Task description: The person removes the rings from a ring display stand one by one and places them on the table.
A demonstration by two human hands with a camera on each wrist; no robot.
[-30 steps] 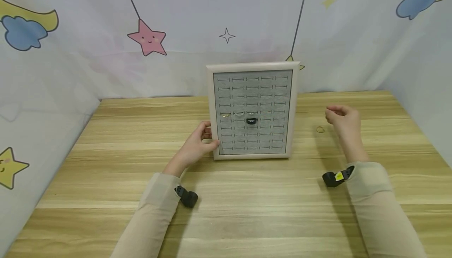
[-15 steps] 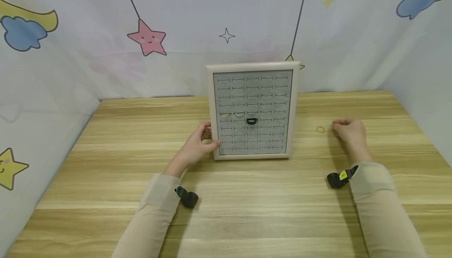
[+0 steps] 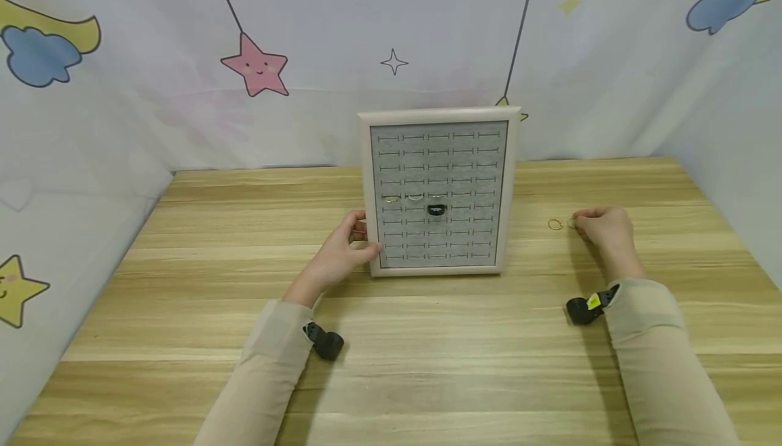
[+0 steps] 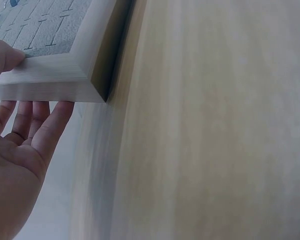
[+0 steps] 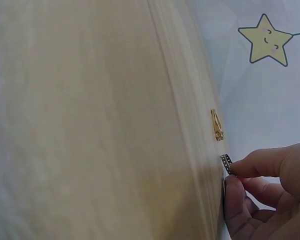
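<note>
A ring display board (image 3: 440,161) with a pale frame and grey slotted panel stands upright on the table. My left hand (image 3: 338,250) grips its left edge; in the left wrist view the thumb lies on the front of the frame (image 4: 50,70), with the fingers at its outer side. At the right, my right hand (image 3: 608,229) pinches a small studded ring (image 5: 226,163) between thumb and index finger, close over the tabletop. Just left of it lies a gold ring (image 5: 216,125). The panel bears a gold ring (image 3: 392,199), a black ring (image 3: 436,210) and thin silvery ones (image 3: 415,197).
The wood-grain table (image 3: 427,351) runs back to a white curtain (image 3: 324,113) printed with stars and clouds. Wrist cameras (image 3: 328,345) are strapped at both sleeves. More curtain hangs at the left and right sides.
My right hand has come down and slightly right, toward the table, and now pinches the studded ring beside the gold one. The left hand and the board have stayed in place.
</note>
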